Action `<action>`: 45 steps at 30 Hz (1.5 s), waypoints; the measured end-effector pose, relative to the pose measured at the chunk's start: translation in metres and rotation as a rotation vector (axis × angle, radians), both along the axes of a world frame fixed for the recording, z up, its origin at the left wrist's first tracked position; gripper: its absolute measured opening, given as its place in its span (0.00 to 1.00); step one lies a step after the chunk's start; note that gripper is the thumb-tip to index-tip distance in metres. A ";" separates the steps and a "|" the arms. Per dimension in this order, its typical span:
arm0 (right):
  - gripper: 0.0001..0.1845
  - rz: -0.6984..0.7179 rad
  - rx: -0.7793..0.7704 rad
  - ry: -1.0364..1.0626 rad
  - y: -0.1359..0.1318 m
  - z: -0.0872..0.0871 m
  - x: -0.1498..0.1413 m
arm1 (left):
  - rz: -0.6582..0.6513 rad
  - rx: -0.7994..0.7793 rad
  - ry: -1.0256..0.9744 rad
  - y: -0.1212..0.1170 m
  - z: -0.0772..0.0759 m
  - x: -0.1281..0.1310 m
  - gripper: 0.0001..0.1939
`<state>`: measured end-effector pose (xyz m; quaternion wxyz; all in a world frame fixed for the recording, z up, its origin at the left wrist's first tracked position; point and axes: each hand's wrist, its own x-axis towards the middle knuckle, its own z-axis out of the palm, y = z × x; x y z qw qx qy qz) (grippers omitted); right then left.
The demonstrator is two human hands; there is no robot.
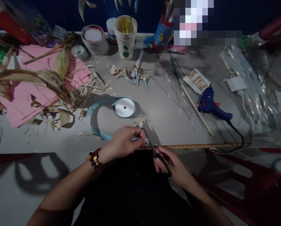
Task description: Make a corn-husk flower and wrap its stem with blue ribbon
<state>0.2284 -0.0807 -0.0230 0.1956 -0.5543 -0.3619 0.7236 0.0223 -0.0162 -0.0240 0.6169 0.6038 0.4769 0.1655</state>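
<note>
My left hand pinches a small dried-husk flower together with the end of a blue ribbon. From that hand the ribbon loops left and back to its white spool, which lies flat on the table. Black-handled scissors are gripped in my right hand. Their blades reach up to the ribbon at my left fingertips; whether they are closed on it I cannot tell. Several finished-looking husk flowers with blue-wrapped stems lie farther back beside a lilac pen.
Dried corn husks and scraps cover pink paper on the left. Cups, including a white paper cup, line the back. To the right lie thin wires, a wooden stick, a blue glue gun and clear plastic packets.
</note>
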 end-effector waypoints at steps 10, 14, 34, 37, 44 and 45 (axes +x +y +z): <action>0.27 0.028 0.063 -0.041 -0.002 -0.003 0.001 | 0.015 -0.036 0.025 -0.001 0.003 0.002 0.05; 0.24 0.074 0.076 -0.107 0.001 -0.002 0.000 | 0.011 -0.025 0.013 -0.001 0.000 0.001 0.04; 0.16 0.327 0.865 -1.372 0.052 0.016 0.039 | 0.263 0.743 0.500 0.018 0.007 -0.066 0.15; 0.12 0.389 0.825 -1.388 0.059 0.017 0.038 | 0.261 0.882 0.580 0.017 0.002 -0.072 0.17; 0.07 0.416 0.744 -1.021 0.064 0.028 0.045 | 0.464 0.906 0.325 -0.019 0.003 -0.048 0.06; 0.06 0.393 0.778 -0.977 0.062 0.029 0.040 | 0.416 0.821 0.263 -0.022 0.002 -0.043 0.06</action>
